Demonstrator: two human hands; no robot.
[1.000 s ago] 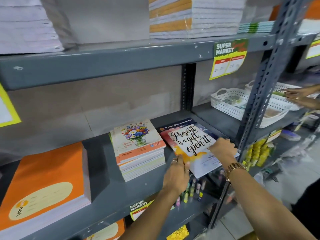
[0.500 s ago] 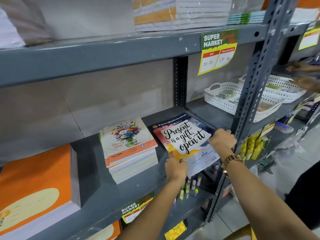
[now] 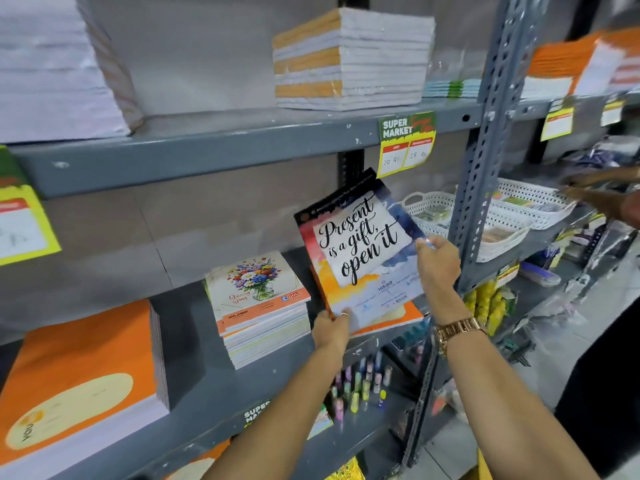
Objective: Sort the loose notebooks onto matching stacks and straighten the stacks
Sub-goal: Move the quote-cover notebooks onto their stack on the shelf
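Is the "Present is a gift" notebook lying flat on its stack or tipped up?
Tipped up: both hands hold the notebook, its far edge raised off the orange-covered one beneath.

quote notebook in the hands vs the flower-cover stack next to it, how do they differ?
The quote notebook is tilted up off the shelf, held by the left hand and right hand; the flower-cover stack lies flat, untouched. The quote notebook's cover shows large black script on a white patch; the flower-cover stack shows a vase of flowers. What is held looks thin; the stack is many notebooks deep. Both covers have orange near the bottom.
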